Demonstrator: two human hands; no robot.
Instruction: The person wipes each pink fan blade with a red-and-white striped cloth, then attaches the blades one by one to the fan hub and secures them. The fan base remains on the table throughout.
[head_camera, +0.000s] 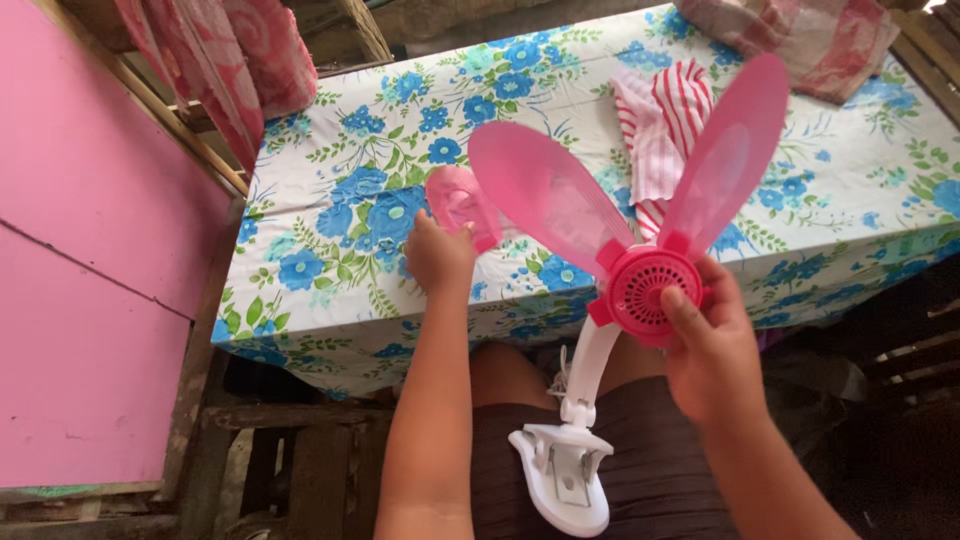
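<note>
My right hand grips the round pink hub of a small clip-on fan, thumb across its grille. Two long pink blades stick up from the hub in a V. A white neck runs down from it to a white spring clip resting over my lap. My left hand is on the flowered tablecloth, fingers closed on a loose pink blade lying there.
A red-and-white striped cloth lies on the table behind the fan. A folded checked cloth sits at the far right corner. A pink panel stands at the left, with pink fabric hanging above. Wooden slats frame the table.
</note>
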